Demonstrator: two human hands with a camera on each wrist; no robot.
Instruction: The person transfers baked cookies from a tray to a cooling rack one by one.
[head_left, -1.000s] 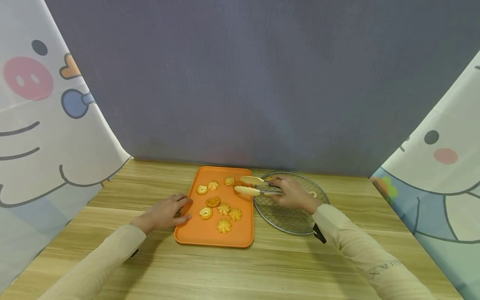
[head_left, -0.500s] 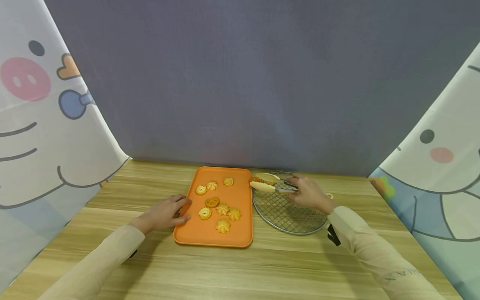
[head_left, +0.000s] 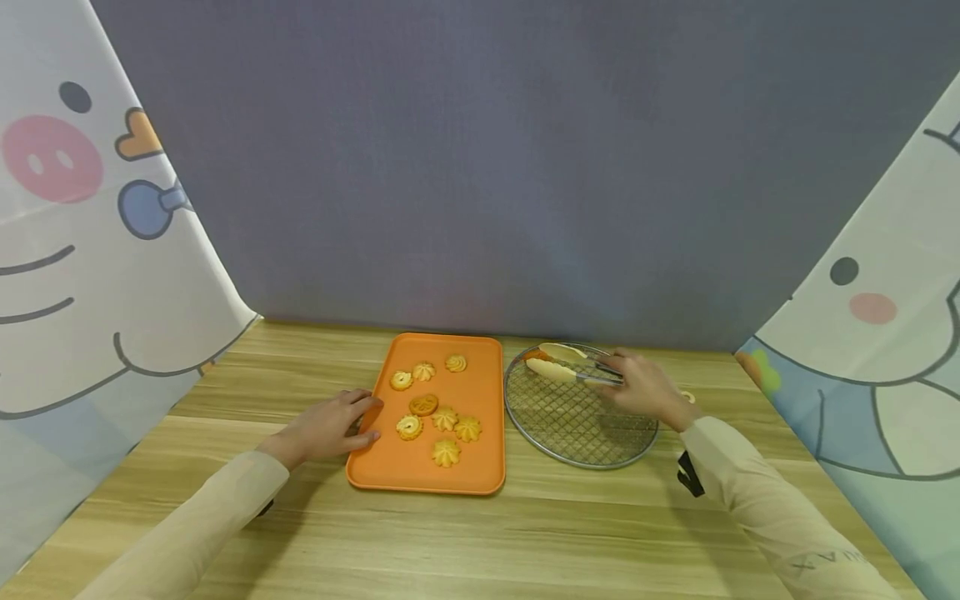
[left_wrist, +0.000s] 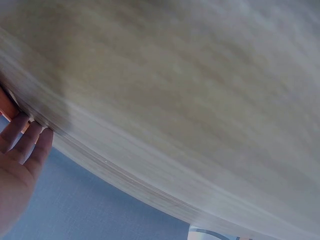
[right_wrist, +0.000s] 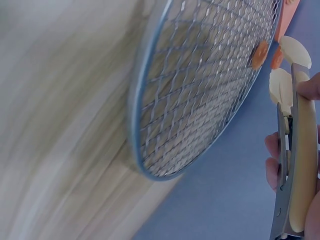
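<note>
My right hand [head_left: 637, 387] grips a pair of tongs [head_left: 557, 372] with cream, scalloped tips and metal arms. The tips hang over the round wire rack [head_left: 581, 429]. An orange-brown cookie [right_wrist: 276, 57] shows at the tongs' tips in the right wrist view, and a second brown cookie [right_wrist: 260, 55] lies on the mesh near the rim. My left hand [head_left: 330, 425] rests at the left edge of an orange tray [head_left: 427, 477], fingertips and thumb touching it. Pale fluted cookies [head_left: 446, 452] and one darker round cookie [head_left: 423, 405] lie on the tray.
The tray and the rack stand side by side on a wood-grain table [head_left: 480, 550]. A grey-blue cloth panel [head_left: 480, 183] rises behind them. Printed cartoon curtains [head_left: 180, 292] hang at both sides. A cream loop [head_left: 686, 397] shows by the right wrist.
The tongs have carried the darker cookie from the tray's upper right corner rightward over the rack. My left hand has stayed at the tray's edge.
</note>
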